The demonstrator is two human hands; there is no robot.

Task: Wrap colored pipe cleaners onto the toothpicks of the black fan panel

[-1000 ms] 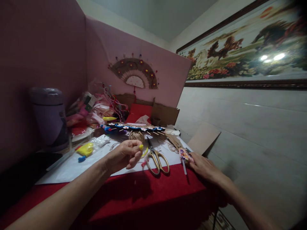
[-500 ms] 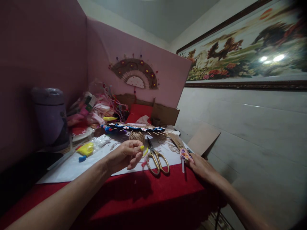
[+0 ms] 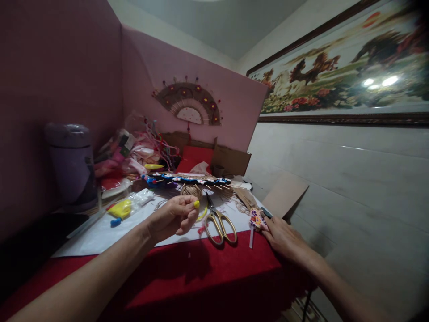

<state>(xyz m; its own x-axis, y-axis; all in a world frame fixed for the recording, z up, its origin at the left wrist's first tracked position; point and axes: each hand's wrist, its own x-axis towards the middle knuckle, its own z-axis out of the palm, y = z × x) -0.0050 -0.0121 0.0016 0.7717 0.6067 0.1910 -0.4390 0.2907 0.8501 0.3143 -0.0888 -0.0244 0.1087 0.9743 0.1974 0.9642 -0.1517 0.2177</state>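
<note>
My left hand (image 3: 179,213) is raised over the middle of the table, thumb and forefinger pinching a small lump of yellow modelling clay (image 3: 196,204). Below and right of it lie gold-handled scissors (image 3: 219,226), blades pointing away. At the table's right edge, my right hand (image 3: 283,235) reaches down with bent fingers beside a flower-patterned piece (image 3: 258,220). A dark narrow object (image 3: 267,213) shows at these fingertips; its kind is unclear, and the fingers' undersides are hidden. A translucent stick (image 3: 251,237) pokes out below the patterned piece.
A ball of twine (image 3: 191,192) sits behind my left hand, under a decorated fan (image 3: 187,180). Bagged yellow clay (image 3: 120,209) and a blue lump (image 3: 115,222) lie left on white paper (image 3: 90,239). A purple flask (image 3: 71,165) stands far left; cardboard (image 3: 284,195) leans at right.
The flower-patterned piece and the translucent stick have shifted slightly left. A dark object now shows at my right fingertips. My left hand has barely moved, still pinching the yellow clay.
</note>
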